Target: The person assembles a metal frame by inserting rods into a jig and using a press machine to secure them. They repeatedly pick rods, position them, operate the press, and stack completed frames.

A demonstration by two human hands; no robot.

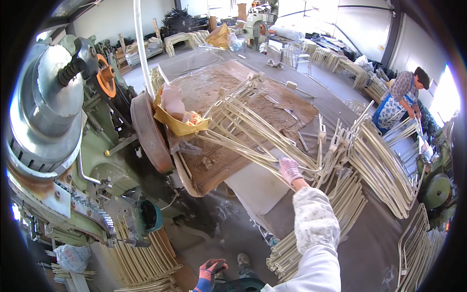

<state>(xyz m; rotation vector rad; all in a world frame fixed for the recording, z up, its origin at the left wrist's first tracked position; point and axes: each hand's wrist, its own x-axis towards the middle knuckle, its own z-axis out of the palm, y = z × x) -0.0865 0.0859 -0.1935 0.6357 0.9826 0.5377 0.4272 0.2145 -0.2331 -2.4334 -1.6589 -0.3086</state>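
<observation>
My right hand, in a pink-and-white striped glove, reaches forward and is closed round a bar of a cream bent metal tube frame. That frame lies with other similar ones on a worktable whose brown covering is worn. The grip is partly hidden by the back of the hand. Low in the view, near my body, my left hand wears a pink glove with dark fingers. It is held in the air, fingers apart and a little bent, with nothing in it. A yellow bag of small orange-and-white pieces sits at the table's left edge.
A green press machine with a large metal cylinder stands at left. Stacked tube frames lie on the right and below the press. Another person works at far right beside a machine. A white pole rises nearby.
</observation>
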